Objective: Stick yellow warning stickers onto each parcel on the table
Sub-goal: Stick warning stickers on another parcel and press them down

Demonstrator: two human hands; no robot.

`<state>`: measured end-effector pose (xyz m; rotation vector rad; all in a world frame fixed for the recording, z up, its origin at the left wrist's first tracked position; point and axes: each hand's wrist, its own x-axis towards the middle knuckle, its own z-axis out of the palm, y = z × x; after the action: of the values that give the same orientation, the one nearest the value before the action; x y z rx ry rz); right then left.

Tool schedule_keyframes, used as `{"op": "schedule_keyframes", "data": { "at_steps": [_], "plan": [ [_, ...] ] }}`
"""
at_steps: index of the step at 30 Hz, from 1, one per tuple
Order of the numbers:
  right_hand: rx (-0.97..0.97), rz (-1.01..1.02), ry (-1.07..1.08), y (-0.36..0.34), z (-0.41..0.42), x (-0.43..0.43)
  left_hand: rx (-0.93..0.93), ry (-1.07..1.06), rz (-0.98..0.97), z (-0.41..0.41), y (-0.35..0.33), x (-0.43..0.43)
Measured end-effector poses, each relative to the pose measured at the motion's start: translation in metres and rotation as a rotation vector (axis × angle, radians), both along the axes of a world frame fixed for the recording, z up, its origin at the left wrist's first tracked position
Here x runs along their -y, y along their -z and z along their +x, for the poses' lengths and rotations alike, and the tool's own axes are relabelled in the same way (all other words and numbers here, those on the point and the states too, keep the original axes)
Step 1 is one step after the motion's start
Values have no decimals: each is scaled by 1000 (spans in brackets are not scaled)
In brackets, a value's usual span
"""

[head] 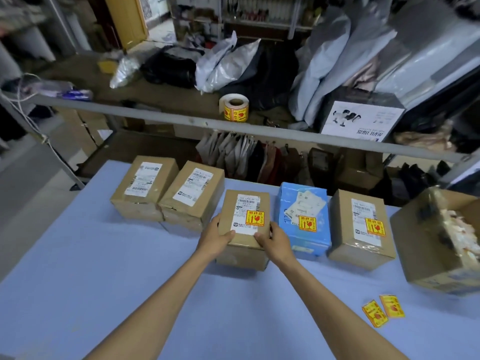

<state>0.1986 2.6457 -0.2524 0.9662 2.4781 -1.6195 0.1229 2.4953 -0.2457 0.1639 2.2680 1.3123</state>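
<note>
Several parcels stand in a row on the blue table [104,268]. The middle brown parcel [249,245] carries a yellow warning sticker [255,218] on its label. My left hand [217,237] grips its left side and my right hand [275,241] grips its right front corner. The blue parcel [304,203] and the brown parcel to its right [361,245] each bear a yellow sticker. Two brown parcels on the left [144,188] [192,196] show only white labels. Two loose yellow stickers [383,309] lie on the table at the right.
A roll of yellow stickers [235,107] stands on the metal shelf [155,119] behind the table. An open cardboard box [439,242] sits at the table's right edge. Bags and a white-fronted box [361,120] crowd the shelf.
</note>
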Motion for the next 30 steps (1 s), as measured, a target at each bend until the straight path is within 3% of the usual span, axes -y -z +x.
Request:
{"op": "schedule_keyframes", "data": {
  "at_steps": [12, 30],
  "plan": [
    [55, 172, -4, 2, -65, -24, -67, 80, -41, -69, 32, -42],
    [65, 196, 20, 14, -72, -27, -171, 141, -109, -71, 38, -33]
  ]
}}
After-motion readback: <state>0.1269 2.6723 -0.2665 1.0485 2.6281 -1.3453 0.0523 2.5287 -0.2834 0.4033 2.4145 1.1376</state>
